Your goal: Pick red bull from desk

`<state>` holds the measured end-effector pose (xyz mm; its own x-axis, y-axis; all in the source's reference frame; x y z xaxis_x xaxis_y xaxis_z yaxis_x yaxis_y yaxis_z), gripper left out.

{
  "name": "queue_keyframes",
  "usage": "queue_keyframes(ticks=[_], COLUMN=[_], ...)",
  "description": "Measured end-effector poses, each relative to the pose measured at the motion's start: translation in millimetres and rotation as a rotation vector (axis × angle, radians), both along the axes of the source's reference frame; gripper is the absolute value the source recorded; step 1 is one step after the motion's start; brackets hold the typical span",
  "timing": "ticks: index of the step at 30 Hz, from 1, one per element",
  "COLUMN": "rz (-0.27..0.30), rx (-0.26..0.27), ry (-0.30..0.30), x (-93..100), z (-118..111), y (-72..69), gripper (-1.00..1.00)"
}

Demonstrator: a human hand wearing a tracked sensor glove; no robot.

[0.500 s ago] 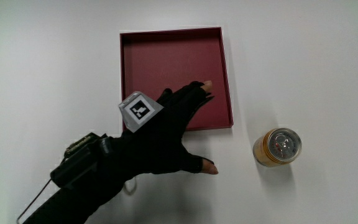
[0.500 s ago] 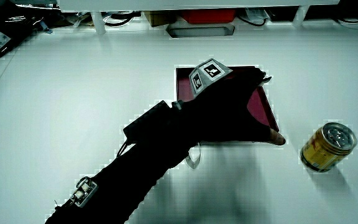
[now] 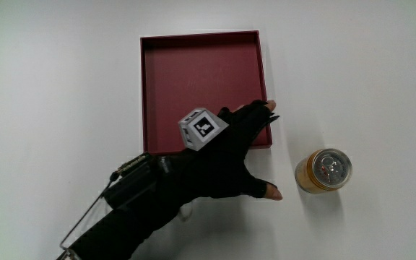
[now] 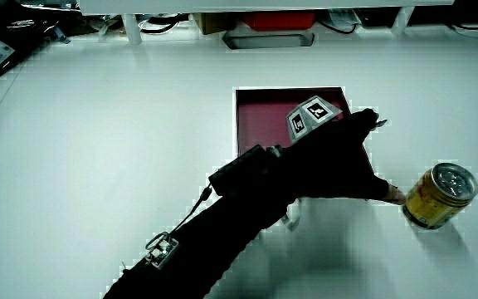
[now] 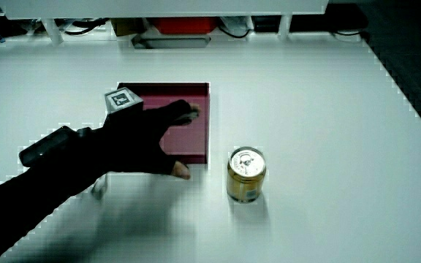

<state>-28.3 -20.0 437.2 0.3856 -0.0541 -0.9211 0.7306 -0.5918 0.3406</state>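
A gold-coloured drink can with a silver top stands upright on the white table, beside the near corner of the red tray; both side views show the can too. The gloved hand hovers over the tray's near corner, between tray and can, fingers spread and holding nothing. Its thumb tip is a short gap from the can in the main view. A side view has the hand clearly apart from the can. In a side view the hand reaches almost to the can.
The shallow red tray holds nothing that shows. A low partition with cables and boxes runs along the table's edge farthest from the person. A black unit with a cable is strapped to the forearm.
The hand has moved across the tray's near edge toward the can, and its thumb is now much closer to it. The can has not moved.
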Motion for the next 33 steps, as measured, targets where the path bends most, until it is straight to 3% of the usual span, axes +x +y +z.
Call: queue_keyframes(ticks=[2,3,4,6,7,11,14,15,18,24,33], rz=[0.012,0.019,0.032,0.038,0.044,0.062,0.076,0.082,0.100,0.107,0.101], rx=[-0.001,0.000,0.026,0.032,0.003,0.021,-0.002,0.033,0.047,0.067,0.104], ry=[0.007,0.042,0.010,0.023,0.005,0.020,0.017,0.015,-0.025,-0.040,-0.054], x=[7.4,11.9,15.4,22.1,25.5,40.5,52.2,56.6,65.4,77.5,80.6], z=[5.1,9.5,10.1,15.6,14.5,23.9,27.9,31.3,31.7,34.9,31.7], y=[0.4,0.9,1.1,2.2,3.2,5.3,7.7,8.1,11.1,14.4,15.1], gripper=[0.00,0.00,0.00,0.00,0.00,0.00,0.00,0.00,0.00,0.00,0.00])
